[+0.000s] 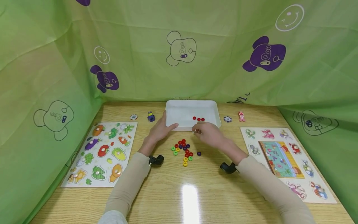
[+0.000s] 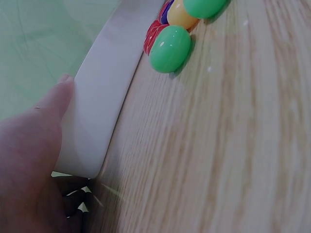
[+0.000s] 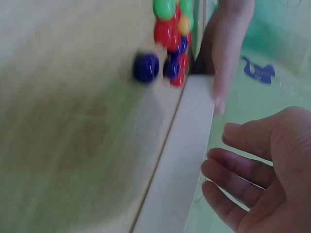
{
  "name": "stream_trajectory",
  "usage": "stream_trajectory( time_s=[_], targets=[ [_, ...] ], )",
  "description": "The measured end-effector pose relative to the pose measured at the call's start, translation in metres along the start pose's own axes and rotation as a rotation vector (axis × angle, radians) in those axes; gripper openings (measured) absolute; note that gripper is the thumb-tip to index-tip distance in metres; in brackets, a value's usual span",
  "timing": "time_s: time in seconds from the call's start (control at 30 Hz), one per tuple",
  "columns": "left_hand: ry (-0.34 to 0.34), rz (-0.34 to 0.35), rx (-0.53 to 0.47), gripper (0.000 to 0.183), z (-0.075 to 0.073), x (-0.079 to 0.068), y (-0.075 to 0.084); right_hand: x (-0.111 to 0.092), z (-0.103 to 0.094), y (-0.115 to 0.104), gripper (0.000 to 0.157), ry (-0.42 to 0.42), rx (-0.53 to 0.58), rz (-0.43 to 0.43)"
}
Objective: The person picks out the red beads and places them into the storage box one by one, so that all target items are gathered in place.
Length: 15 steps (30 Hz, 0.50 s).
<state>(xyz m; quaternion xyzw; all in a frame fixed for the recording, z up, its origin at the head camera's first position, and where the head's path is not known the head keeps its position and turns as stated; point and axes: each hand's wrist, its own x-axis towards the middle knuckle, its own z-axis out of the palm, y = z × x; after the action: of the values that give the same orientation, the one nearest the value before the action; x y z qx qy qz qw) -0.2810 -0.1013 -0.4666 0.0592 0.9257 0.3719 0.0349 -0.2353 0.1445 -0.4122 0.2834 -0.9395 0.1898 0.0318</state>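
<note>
A white tray stands at the back of the table, with several small red rings lying in it. My left hand grips its front left corner; the thumb lies along the front wall in the left wrist view. Over the front rim, toward the tray's right half, is my right hand. In the right wrist view its fingers are loosely bent, the thumb apart from them, and nothing shows between. Before the tray lies a loose cluster of red, green, yellow and dark blue rings. One dark blue ring lies apart, to the right.
A vegetable puzzle board lies at the left, a sea-animal puzzle board at the right. Poker chips and small figures flank the tray. Green cloth walls in the table's back and sides.
</note>
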Motion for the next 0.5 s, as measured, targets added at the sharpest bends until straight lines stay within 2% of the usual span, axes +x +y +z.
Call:
stream_trajectory(
  time_s=[0.2, 0.37, 0.5],
  targets=[
    [-0.002, -0.002, -0.010, 0.101, 0.000, -0.001, 0.001, -0.015, 0.004, -0.016, 0.017, -0.103, 0.000, -0.074],
    [-0.009, -0.003, -0.011, 0.102, -0.001, -0.001, 0.001, -0.024, 0.009, -0.024, 0.016, -0.193, 0.007, -0.091],
    [-0.014, -0.013, -0.002, 0.105, 0.000, -0.001, 0.002, -0.029, 0.016, -0.027, 0.013, -0.229, 0.001, -0.128]
  ],
)
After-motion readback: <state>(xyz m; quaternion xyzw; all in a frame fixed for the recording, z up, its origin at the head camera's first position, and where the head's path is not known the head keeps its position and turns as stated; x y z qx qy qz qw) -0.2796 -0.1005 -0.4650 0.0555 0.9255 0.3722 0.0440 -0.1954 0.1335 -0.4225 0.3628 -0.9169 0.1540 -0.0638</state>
